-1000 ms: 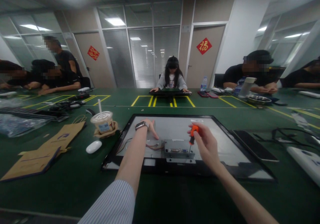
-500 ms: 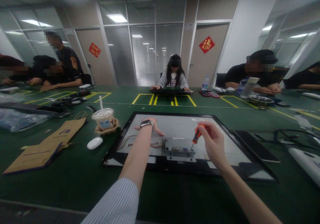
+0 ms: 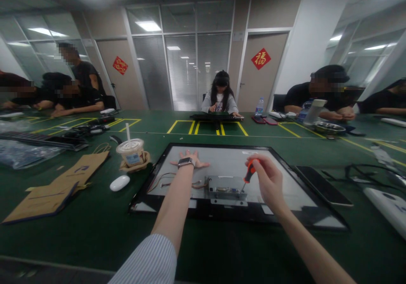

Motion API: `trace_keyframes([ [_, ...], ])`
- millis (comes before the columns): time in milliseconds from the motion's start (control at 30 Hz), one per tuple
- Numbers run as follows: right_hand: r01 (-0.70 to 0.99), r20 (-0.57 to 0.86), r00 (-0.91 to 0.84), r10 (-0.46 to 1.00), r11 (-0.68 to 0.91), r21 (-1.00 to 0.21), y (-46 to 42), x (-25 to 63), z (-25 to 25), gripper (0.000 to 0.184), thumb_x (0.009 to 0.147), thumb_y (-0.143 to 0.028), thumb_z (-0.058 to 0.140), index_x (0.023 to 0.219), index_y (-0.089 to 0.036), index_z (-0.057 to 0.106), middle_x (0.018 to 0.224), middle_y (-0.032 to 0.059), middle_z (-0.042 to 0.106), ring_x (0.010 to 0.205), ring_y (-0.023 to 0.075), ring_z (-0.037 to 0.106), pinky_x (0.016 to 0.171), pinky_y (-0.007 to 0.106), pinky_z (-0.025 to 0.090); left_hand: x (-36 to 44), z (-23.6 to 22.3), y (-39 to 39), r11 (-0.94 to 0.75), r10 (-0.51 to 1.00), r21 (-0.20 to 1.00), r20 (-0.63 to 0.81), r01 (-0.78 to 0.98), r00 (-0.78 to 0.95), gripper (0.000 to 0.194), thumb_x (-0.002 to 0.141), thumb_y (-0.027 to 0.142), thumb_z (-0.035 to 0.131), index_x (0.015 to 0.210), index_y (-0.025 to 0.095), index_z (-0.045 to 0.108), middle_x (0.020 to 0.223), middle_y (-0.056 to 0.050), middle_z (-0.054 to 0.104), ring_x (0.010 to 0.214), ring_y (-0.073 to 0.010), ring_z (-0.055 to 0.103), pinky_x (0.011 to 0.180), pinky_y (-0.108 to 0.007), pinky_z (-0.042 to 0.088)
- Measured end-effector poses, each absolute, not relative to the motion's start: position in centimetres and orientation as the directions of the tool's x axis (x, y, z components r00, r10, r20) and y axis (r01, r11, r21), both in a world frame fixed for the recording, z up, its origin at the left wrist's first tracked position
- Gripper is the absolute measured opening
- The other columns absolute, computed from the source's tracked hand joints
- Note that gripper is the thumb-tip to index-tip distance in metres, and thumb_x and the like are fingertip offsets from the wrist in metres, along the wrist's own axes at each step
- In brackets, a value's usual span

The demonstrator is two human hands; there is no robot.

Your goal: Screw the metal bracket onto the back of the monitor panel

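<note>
A display panel (image 3: 222, 159) with a black frame and pale grey back lies flat before me on the table. My left hand (image 3: 192, 159) rests on its back, fingers spread, a watch on the wrist. In my right hand (image 3: 269, 176) is an orange and black screwdriver (image 3: 250, 172), its shaft slanting down to the left. The tip meets the right part of a metal bracket (image 3: 226, 183) with connectors along its front; whether a screw sits there is too small to tell. Thin wires (image 3: 165, 181) run left from the bracket, partly covered by my left forearm.
A lidded drink cup (image 3: 131, 151), white mouse (image 3: 119, 183) and brown paper bag (image 3: 63, 187) lie left. Right are a black phone-like slab (image 3: 323, 185), cables and a white device (image 3: 388, 210). Across the green table a person (image 3: 220, 91) sits behind another dark panel (image 3: 215, 118).
My left hand's fingers now show more plainly spread on the panel. The screwdriver stays at the bracket. The person opposite has lifted one hand from their panel.
</note>
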State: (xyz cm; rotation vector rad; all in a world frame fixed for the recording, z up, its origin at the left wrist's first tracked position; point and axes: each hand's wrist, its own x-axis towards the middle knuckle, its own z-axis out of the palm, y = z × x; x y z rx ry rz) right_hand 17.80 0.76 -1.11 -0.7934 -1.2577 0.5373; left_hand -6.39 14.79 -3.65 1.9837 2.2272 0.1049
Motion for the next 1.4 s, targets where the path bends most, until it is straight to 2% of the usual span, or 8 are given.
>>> trace_keyframes([
  [133, 0.117, 0.638, 0.300, 0.709, 0.636, -0.762, 0.7, 17.8, -0.8, 0.016, 0.082, -0.039, 0.072, 0.084, -0.023, 0.070, 0.082, 0.0030, 0.065, 0.075, 0.0190, 0.063, 0.068, 0.034, 0.056, -6.0, -4.1, 14.8, 0.235, 0.954, 0.142, -0.224, 0.962, -0.200, 0.091, 0.074, 0.086, 0.032, 0.152, 0.040, 0.027, 0.164, -0.004, 0.016, 0.147, -0.0492, 0.008, 0.102, -0.082, 0.020],
  [233, 0.110, 0.617, 0.292, 0.731, 0.615, -0.781, 0.9, 17.9, -1.0, 0.019, 0.085, -0.039, 0.068, 0.094, -0.023, 0.072, 0.086, 0.0042, 0.068, 0.077, 0.0196, 0.066, 0.071, 0.036, 0.057, -6.0, -5.0, 14.5, 0.154, 0.983, 0.163, -0.129, 0.975, -0.134, 0.092, 0.075, 0.088, 0.025, 0.153, 0.039, 0.028, 0.164, -0.007, 0.013, 0.147, -0.0508, 0.008, 0.102, -0.084, 0.009],
  [333, 0.076, 0.605, 0.269, 0.749, 0.610, -0.789, 1.0, 18.0, -1.3, 0.023, 0.089, -0.040, 0.063, 0.104, -0.023, 0.070, 0.090, 0.0054, 0.071, 0.082, 0.0209, 0.069, 0.076, 0.038, 0.058, -6.1, -5.7, 14.0, 0.051, 0.997, 0.148, 0.044, 0.988, -0.058, 0.087, 0.083, 0.082, 0.016, 0.153, 0.034, 0.030, 0.164, -0.009, 0.016, 0.149, -0.0434, 0.012, 0.110, -0.075, 0.006],
  [600, 0.035, 0.621, 0.183, 0.762, 0.626, -0.779, 1.3, 18.5, -1.7, 0.021, 0.094, -0.039, 0.056, 0.101, -0.023, 0.069, 0.094, 0.0063, 0.072, 0.090, 0.0231, 0.067, 0.087, 0.044, 0.053, -6.3, -6.0, 14.0, 0.014, 0.999, 0.139, 0.037, 0.990, -0.020, 0.086, 0.085, 0.080, 0.018, 0.154, 0.030, 0.030, 0.165, -0.005, 0.010, 0.151, -0.0390, 0.009, 0.115, -0.069, 0.006],
  [733, 0.008, 0.629, 0.116, 0.769, 0.632, -0.775, 1.4, 18.5, -1.6, 0.021, 0.096, -0.038, 0.054, 0.102, -0.025, 0.068, 0.096, 0.0059, 0.071, 0.093, 0.0237, 0.066, 0.090, 0.045, 0.051, -6.6, -6.1, 14.0, -0.047, 0.998, 0.150, 0.044, 0.988, 0.041, 0.081, 0.084, 0.081, 0.020, 0.152, 0.039, 0.031, 0.165, 0.000, 0.012, 0.151, -0.0386, 0.011, 0.114, -0.071, 0.006],
  [1000, -0.014, 0.646, 0.051, 0.762, 0.647, -0.762, 1.3, 18.1, -1.4, 0.021, 0.097, -0.037, 0.052, 0.096, -0.026, 0.070, 0.100, 0.0056, 0.071, 0.094, 0.0232, 0.065, 0.088, 0.044, 0.051, -7.2, -5.7, 13.8, -0.149, 0.989, 0.174, 0.011, 0.973, 0.149, 0.072, 0.085, 0.081, 0.021, 0.148, 0.049, 0.032, 0.162, 0.008, 0.021, 0.150, -0.0362, 0.015, 0.113, -0.073, 0.007],
  [1167, -0.055, 0.604, 0.108, 0.790, 0.611, -0.790, 1.2, 18.0, -1.1, 0.018, 0.088, -0.042, 0.066, 0.082, -0.025, 0.070, 0.086, 0.0033, 0.066, 0.085, 0.0214, 0.063, 0.077, 0.037, 0.053, -7.2, -5.7, 13.7, -0.162, 0.987, 0.163, 0.006, 0.973, 0.163, 0.068, 0.086, 0.080, 0.022, 0.147, 0.052, 0.031, 0.162, 0.010, 0.021, 0.150, -0.0368, 0.015, 0.113, -0.073, 0.008],
  [1400, -0.233, 0.510, 0.041, 0.859, 0.505, -0.831, 0.9, 17.6, -0.7, 0.024, 0.087, -0.046, 0.066, 0.101, -0.027, 0.071, 0.083, 0.0027, 0.070, 0.080, 0.0205, 0.064, 0.062, 0.031, 0.050, -7.4, -5.7, 13.6, -0.206, 0.976, 0.173, -0.037, 0.963, 0.215, 0.071, 0.089, 0.075, 0.025, 0.152, 0.042, 0.028, 0.165, 0.002, 0.015, 0.151, -0.0361, 0.011, 0.114, -0.071, 0.005],
])
